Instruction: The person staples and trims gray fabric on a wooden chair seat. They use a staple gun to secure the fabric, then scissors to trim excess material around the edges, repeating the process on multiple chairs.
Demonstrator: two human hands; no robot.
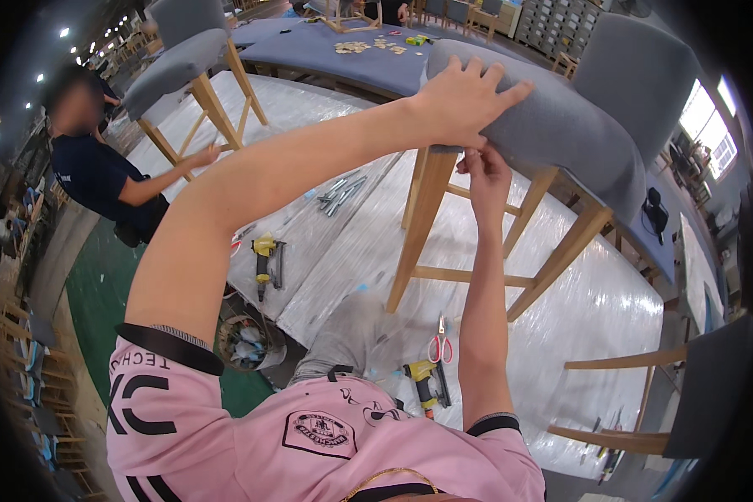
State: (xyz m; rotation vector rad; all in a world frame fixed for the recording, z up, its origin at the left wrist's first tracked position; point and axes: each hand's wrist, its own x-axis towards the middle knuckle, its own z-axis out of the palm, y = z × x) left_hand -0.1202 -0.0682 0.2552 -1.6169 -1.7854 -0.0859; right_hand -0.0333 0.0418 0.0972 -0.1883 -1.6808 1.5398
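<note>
The left hand is lying palm-down on the grey padded seat of a wooden-legged chair, fingers spread flat and pressing rather than clasping; the right hand is reaching up just beneath it, fingertips pinching at the seat's front underside edge — whether they are gripping fabric I cannot tell. Below the right forearm, red-handled scissors and a yellow power tool are lying on the plastic-covered bench; well left, another person's hand is touching a second chair.
</note>
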